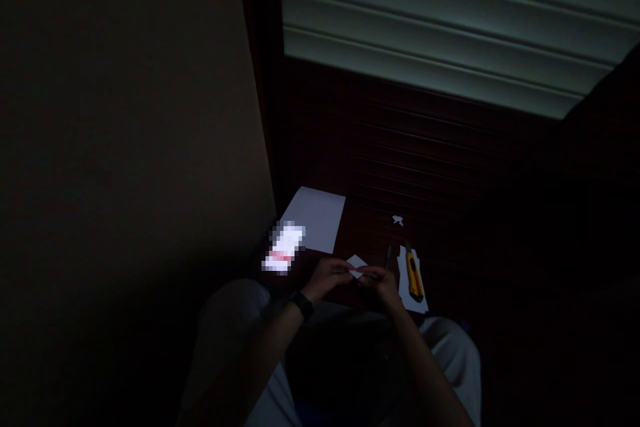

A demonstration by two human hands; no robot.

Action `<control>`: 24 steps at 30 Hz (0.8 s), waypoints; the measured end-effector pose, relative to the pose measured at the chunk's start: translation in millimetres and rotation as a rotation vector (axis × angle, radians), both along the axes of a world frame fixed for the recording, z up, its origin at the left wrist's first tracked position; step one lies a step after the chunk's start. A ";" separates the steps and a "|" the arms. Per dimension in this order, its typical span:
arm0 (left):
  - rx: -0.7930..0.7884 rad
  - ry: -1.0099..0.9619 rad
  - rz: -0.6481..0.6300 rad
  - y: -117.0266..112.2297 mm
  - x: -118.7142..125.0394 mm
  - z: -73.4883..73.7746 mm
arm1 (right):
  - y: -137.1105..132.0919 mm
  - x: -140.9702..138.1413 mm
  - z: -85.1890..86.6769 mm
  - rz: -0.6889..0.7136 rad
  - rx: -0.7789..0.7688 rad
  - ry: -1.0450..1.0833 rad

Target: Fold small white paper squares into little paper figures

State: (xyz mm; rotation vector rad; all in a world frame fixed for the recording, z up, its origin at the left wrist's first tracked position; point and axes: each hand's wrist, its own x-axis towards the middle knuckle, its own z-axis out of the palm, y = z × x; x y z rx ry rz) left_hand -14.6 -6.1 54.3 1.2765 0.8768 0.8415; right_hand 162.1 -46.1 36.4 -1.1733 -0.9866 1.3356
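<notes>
Between both hands I hold a small white piece of paper point(357, 261), its pointed upper edge showing above my fingers. My left hand point(331, 275) pinches it from the left, with a dark watch on that wrist. From the right, my right hand point(381, 281) pinches the same paper, fingertips close to those of the left. A yellow utility knife point(414, 277) lies just right of my right hand, on top of cut white paper point(406, 290). A dark pen-like stick point(388, 255) lies just beyond the right hand. The scene is dim, so finger details are hard to make out.
A larger white sheet point(320, 217) lies at the back left of the dark table, with a lit, blurred phone-like screen point(284, 250) over its near corner. A small irregular paper scrap point(397, 220) lies farther back. A wall point(150, 113) rises on the left; a slatted panel point(425, 27) stands behind.
</notes>
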 end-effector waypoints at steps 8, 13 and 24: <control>0.123 0.073 -0.015 2.6 -3.1 -4.0 | -6.2 5.2 3.2 0.055 -0.013 -0.043; 0.217 0.074 -0.061 2.3 -3.8 -4.0 | -7.5 9.0 4.5 0.091 -0.021 -0.056; 0.114 0.135 -0.224 1.9 -9.4 1.8 | -11.4 15.6 5.3 0.127 0.001 -0.133</control>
